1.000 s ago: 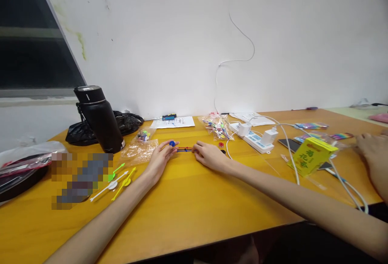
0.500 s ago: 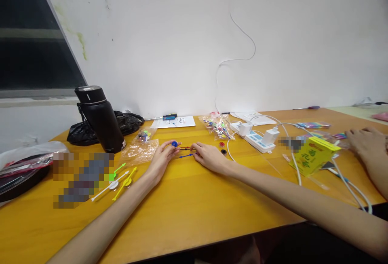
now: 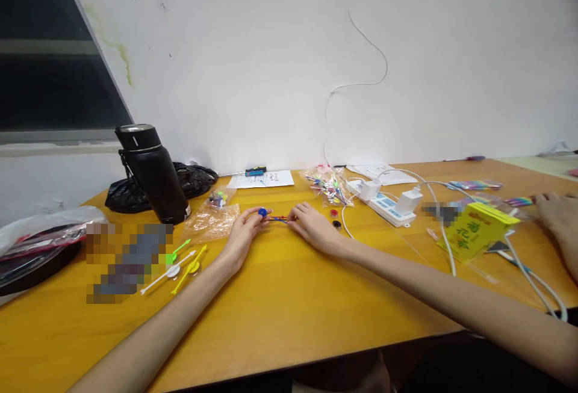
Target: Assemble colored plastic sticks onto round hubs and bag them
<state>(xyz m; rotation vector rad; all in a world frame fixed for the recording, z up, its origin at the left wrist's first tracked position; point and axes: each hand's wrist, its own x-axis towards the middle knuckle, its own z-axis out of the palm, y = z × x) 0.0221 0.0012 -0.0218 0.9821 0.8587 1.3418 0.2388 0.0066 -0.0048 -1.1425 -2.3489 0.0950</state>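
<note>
Between the thumb and fingers of my left hand [image 3: 244, 233] is a small blue plastic disc [image 3: 262, 212]. My right hand [image 3: 313, 227] pinches one end of a thin blue arrow [image 3: 280, 221], whose other end reaches close to the left fingers. A red arrow [image 3: 277, 218] shows just behind it, partly covered. Left of my left forearm lie a green arrow [image 3: 181, 250], a white arrow [image 3: 158, 280] and a yellow arrow [image 3: 200, 256], with round bases at their middles. Red [image 3: 333, 213] and black [image 3: 336, 224] discs rest beyond my right hand.
A black flask [image 3: 156, 173] stands at left by a black plastic bag [image 3: 198, 179]. At the back lie a bag of colourful parts [image 3: 326, 185] and a screwdriver [image 3: 256, 171]. Right are a power strip [image 3: 391, 209], cables, a yellow box [image 3: 479, 232] and another person's hand [image 3: 557, 218].
The blue arrow has risen off the table, up to the blue disc, with my right hand. My left hand still holds the disc. The view has shifted slightly.
</note>
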